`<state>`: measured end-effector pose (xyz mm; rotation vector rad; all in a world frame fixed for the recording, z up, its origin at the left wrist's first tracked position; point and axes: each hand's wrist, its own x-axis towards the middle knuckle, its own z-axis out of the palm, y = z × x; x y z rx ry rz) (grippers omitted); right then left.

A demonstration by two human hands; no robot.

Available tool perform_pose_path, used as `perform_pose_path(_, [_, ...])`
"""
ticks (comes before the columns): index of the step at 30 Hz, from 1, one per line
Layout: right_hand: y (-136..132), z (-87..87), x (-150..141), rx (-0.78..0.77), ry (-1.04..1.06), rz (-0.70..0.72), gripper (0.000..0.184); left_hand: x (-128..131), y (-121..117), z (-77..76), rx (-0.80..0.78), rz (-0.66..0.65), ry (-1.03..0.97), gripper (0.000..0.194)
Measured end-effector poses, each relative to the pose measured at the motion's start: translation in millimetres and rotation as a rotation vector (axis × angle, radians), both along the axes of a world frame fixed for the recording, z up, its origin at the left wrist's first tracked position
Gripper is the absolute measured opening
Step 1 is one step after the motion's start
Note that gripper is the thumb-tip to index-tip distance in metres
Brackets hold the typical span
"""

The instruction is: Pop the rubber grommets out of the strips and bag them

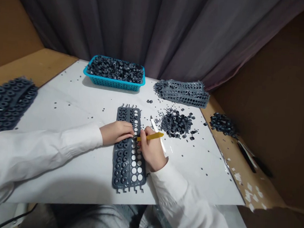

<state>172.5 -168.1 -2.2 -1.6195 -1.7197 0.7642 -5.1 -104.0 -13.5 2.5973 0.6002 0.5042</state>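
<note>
Steadily: left hand (116, 132) loosely curled, pressing on the grey moulded rubber sheet (120, 160) without gripping; right hand (151, 151) closed pencil-style on a yellow plastic pick (152, 137), tip low beside the empty holes (134, 163) (white board (90, 102) showing through), sheet firmly pinned.

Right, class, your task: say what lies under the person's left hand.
The left hand rests on a dark sheet with rows of small rings. Beneath the palm it is covered: rings or holes there cannot be seen.
</note>
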Motion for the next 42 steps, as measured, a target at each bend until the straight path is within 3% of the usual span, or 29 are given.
perform_pose_path(4, [-0.1, 0.4, -0.8, -0.001, 0.032, -0.005, 0.026, 4.1, 1.7, 5.7, -0.017, -0.045, 0.082, 0.025])
perform_pose_path(8, [-0.4, -1.5, 0.6, -0.02, 0.123, -0.016, 0.026, 12.9, 3.7, 19.8, 0.102, -0.117, 0.325, 0.022])
perform_pose_path(13, [0.8, -6.3, 5.0, -0.062, 0.246, -0.031, 0.025, 20.4, 0.5, 30.7, 0.085, -0.067, 0.411, 0.015])
perform_pose_path(17, [0.9, -8.1, 6.9, -0.008, 0.2, -0.005, 0.025, 24.8, -6.2, 29.1, 0.125, -0.013, 0.457, 0.015])
perform_pose_path(20, [-0.2, -9.0, 7.0, -0.009, 0.195, -0.01, 0.025, 25.2, -13.2, 23.1, 0.276, -0.051, 0.464, 0.018])
perform_pose_path(24, [-1.4, -10.0, 6.6, -0.034, 0.207, -0.017, 0.024, 18.2, -17.1, 13.1, 0.382, -0.076, 0.355, 0.024])
perform_pose_path(26, [-1.5, -9.8, 6.4, -0.036, 0.198, -0.023, 0.024, 12.9, -15.9, 8.2, 0.283, -0.044, 0.249, 0.025])
perform_pose_path(30, [-1.1, -9.0, 6.4, -0.052, 0.186, -0.012, 0.022, 6.1, -15.5, -1.3, -0.059, 0.11, -0.009, 0.022])
perform_pose_path(33, [-0.8, -8.7, 6.6, -0.052, 0.171, -0.004, 0.022, 5.3, -16.0, -2.0, -0.165, 0.176, -0.073, 0.02])
perform_pose_path(39, [-1.1, -9.0, 6.4, -0.074, 0.2, -0.01, 0.022, -2.5, 3.3, 31.2, -0.137, 0.392, -0.166, 0.02])
perform_pose_path(42, [-1.5, -9.9, 6.5, -0.086, 0.233, -0.006, 0.021, -7.4, 8.5, 39.4, -0.366, 0.407, -0.152, 0.022])
